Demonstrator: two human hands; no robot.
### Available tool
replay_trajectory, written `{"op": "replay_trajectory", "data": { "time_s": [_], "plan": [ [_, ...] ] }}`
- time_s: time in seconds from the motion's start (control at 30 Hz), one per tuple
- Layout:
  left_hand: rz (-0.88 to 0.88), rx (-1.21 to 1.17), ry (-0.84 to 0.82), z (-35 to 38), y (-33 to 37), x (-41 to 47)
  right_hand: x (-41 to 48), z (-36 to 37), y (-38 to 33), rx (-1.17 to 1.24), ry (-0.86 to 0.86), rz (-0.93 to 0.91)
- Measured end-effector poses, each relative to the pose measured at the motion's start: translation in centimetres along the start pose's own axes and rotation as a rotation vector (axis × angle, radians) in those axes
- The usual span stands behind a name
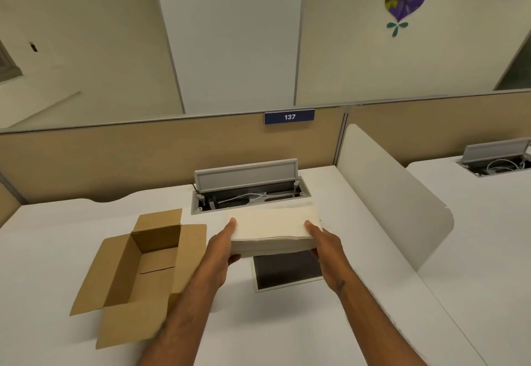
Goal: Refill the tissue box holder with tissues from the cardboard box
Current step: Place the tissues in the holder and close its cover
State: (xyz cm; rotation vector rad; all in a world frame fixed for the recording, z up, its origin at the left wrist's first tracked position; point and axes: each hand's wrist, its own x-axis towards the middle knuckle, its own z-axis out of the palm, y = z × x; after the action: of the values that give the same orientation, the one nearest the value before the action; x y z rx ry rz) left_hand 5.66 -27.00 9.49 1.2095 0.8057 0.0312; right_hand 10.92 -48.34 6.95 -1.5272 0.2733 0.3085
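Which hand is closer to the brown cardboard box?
Left. The left hand grips the tissue stack's left end, right beside the cardboard box. The right hand holds the stack's far end, farther from the box.

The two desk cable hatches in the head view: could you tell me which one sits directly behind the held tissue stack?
The cable hatch below the 137 sign; the other hatch lies on the neighbouring desk, far right.

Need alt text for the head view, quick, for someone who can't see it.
Both hands, left hand and right hand, hold a tissue stack above the dark-lined holder on a white desk. An open, empty cardboard box sits left.
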Motion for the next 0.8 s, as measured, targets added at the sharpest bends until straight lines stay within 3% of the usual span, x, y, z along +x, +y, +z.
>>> {"op": "replay_trajectory", "data": {
  "time_s": [0.27, 0.57, 0.8],
  "plan": [
    [-0.004, 0.107, -0.088, 1.4, -3.1, 2.3, 2.7, -2.3, 2.2, -0.080, -0.015, 0.032],
    [-0.051, 0.312, -0.062, 4.5, -7.4, 4.8, 7.4, -5.1, 4.9, -0.162, -0.086, 0.104],
    [-0.129, 0.282, -0.040, 5.4, -10.0, 7.9, 10.9, -5.5, 7.1, -0.203, -0.160, 0.170]
  ]
}}
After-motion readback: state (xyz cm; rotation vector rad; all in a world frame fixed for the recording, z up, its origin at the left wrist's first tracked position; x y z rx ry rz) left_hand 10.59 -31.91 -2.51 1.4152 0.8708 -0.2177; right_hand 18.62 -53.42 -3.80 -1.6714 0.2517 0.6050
